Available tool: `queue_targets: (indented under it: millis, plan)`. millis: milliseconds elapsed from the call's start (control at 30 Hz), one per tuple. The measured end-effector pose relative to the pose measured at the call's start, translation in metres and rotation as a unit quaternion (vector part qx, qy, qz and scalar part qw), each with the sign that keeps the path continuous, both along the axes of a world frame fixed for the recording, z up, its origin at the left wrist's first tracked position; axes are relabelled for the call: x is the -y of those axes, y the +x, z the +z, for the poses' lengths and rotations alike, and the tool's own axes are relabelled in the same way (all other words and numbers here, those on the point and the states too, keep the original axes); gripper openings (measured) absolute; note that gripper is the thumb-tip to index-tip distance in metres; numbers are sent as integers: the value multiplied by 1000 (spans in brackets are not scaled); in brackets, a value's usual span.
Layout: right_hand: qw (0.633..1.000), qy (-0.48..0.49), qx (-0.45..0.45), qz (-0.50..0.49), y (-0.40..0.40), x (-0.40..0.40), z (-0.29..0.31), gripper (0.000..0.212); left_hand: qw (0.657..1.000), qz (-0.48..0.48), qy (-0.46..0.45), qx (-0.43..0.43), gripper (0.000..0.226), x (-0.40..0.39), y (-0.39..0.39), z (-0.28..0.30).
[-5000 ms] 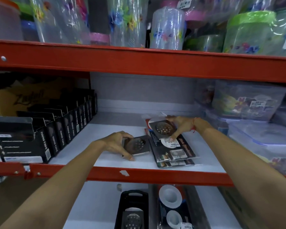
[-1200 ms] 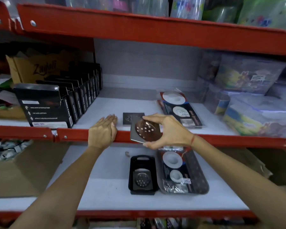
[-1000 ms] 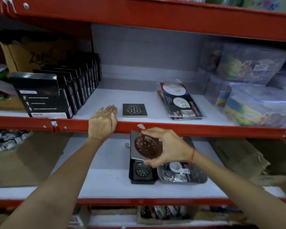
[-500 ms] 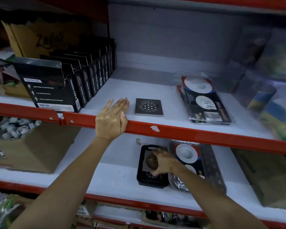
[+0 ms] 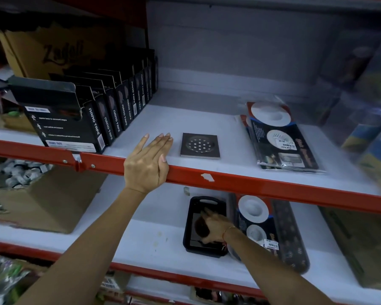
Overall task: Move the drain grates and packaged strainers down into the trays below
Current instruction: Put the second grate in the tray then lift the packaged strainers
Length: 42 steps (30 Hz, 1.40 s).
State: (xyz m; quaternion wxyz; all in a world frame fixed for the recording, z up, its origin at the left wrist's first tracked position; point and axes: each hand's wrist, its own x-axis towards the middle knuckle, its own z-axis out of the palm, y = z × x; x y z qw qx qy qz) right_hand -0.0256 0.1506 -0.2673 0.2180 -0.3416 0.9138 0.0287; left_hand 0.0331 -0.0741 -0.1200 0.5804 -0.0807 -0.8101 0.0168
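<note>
Our right hand point(image 5: 215, 230) has its fingers closed round a drain grate point(image 5: 199, 227), lowering it flat into the black tray point(image 5: 190, 216). Another grate point(image 5: 200, 145) lies above the tray on the upper shelf, just beside our flat, empty left hand point(image 5: 146, 166), the nearer one

Two drain grates were visible: one point(image 5: 200, 145) on the upper shelf point(image 5: 229, 181), one point(image 5: 198, 227) in the black tray point(image 5: 186, 234). Two trays stood on the lower shelf point(image 5: 141, 243), the second point(image 5: 295, 245) grey. Strainer packs numbered at least two above point(image 5: 279, 137) and one below point(image 5: 254, 221). Two hands appeared, left point(image 5: 146, 164) and right point(image 5: 216, 227).
</note>
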Motion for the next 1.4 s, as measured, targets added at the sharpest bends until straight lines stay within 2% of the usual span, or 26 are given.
queue_targets:
  millis: [100, 233, 300, 400, 467, 533, 567, 600, 633, 700, 733, 800, 867, 1100, 1267, 1400]
  plan:
    - [997, -74, -22, 25, 13, -3, 21, 93, 1000, -1, 3, 4, 47, 0, 0, 0]
    - [964, -238, -77, 88, 49, -9, 74, 56, 1000, 1, 11, 10, 45, -2, 2, 1]
    - [925, -342, -118, 118, 65, -11, 104, 37, 1000, 4, 17, 12, 44, -2, 2, 1]
    - [832, -507, -171, 146, 80, -10, 158, 16, 1000, 7, 21, 16, 42, -4, 4, 2]
    - [781, -570, -210, 145, 79, -6, 194, 13, 999, 7, 25, 19, 42, -4, 4, 2]
    - [761, -586, -245, 130, 64, 0, 223, 12, 999, 4, 27, 21, 42, -4, 4, 2]
    - [769, -574, -254, 121, 52, 4, 235, 14, 999, 2, 27, 23, 42, -4, 5, 3]
    - [794, -542, -252, 108, 37, 9, 247, 18, 999, 2, 26, 23, 42, -4, 5, 3]
    - [838, -482, -239, 90, 20, 13, 256, 27, 999, 3, 24, 25, 42, -4, 6, 4]
    - [939, -290, -177, 59, -14, 21, 265, 61, 999, 7, 22, 29, 43, -4, 6, 4]
    - [969, -196, -140, 50, -29, 24, 266, 78, 999, 8, 22, 31, 43, -4, 6, 4]
    - [992, -90, -74, 40, -51, 31, 266, 97, 999, 9, 22, 34, 43, -3, 6, 4]
    - [995, -84, -38, 35, -62, 35, 262, 102, 999, 8, 21, 33, 43, -3, 5, 3]
    - [978, -205, -35, 0, -46, 21, 263, 98, 999, 7, 21, 32, 45, -4, 6, 4]
    - [953, -293, -75, 24, 14, -11, 283, 94, 999, 10, 28, 36, 43, -5, 6, 4]
    - [941, -328, -65, 55, 69, -36, 287, 86, 999, 9, 26, 46, 44, -6, 7, 4]
